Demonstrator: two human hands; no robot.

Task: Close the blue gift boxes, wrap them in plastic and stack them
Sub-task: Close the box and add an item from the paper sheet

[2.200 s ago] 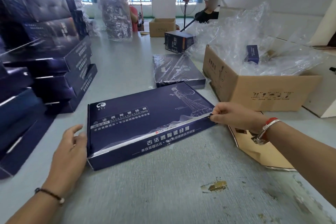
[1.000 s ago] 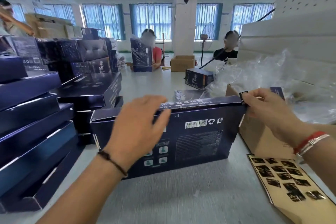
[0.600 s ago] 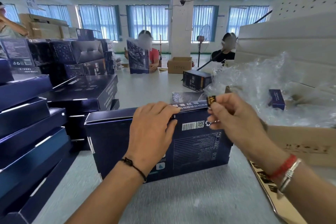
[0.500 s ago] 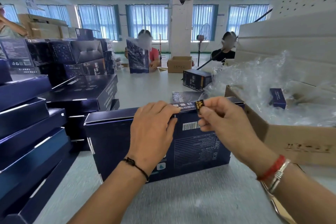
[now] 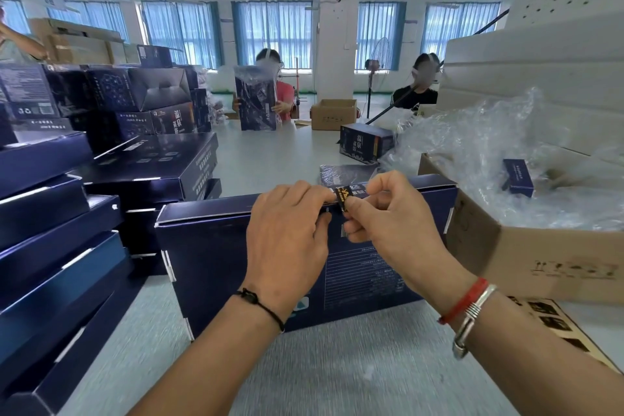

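From the head camera, a blue gift box [image 5: 216,246] stands on its long edge on the grey table [image 5: 337,382], its printed back panel facing the person and its long axis running left to right, the closing flap uppermost. Standing it this way seems meant to bring the flap seam up to where both hands can reach it. The left hand [image 5: 287,240] curls over the top edge of the box and holds it, fingers hooked on the flap, apparently to press the flap shut and steady the box. Just right of it, the right hand [image 5: 385,216] pinches a small black-and-gold sticker [image 5: 342,196] between thumb and forefinger, right at the seam, probably to seal the flap. To the left of the box rise stacks of blue boxes [image 5: 67,213], some lids ajar. To its right sits a cardboard carton [image 5: 540,257] heaped with clear plastic wrap [image 5: 489,152], within reach for the wrapping step. At the box's near right a brown sticker sheet [image 5: 557,321] lies flat on the table.
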